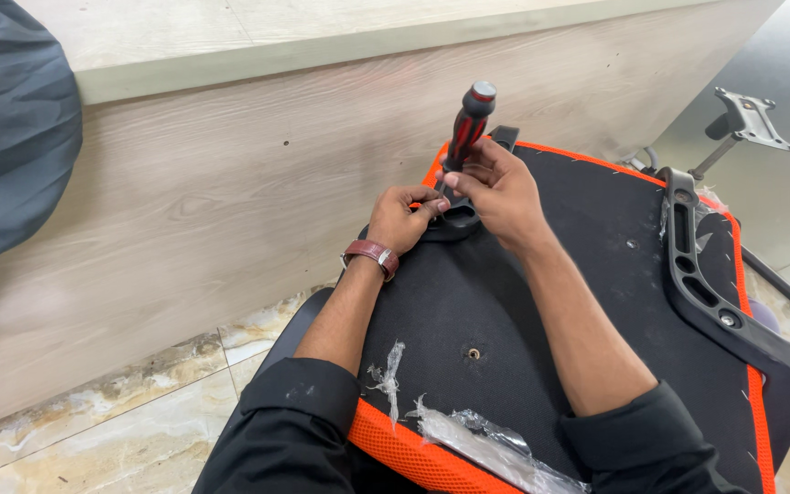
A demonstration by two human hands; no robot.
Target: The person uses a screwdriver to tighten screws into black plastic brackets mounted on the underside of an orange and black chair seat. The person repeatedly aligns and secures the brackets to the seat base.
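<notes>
Wooden panel blocks left; armrest crowds the right.

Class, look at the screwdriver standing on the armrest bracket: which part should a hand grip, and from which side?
Grip the thick black-and-red handle of the screwdriver, from the right and above. It stands nearly upright with its top free, while the tip is down at the black armrest bracket, crowded by the left hand. The right hand sits low at the handle's base.

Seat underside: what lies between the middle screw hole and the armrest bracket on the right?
In the head view, only bare black fabric lies between the screw hole and the armrest bracket.
</notes>
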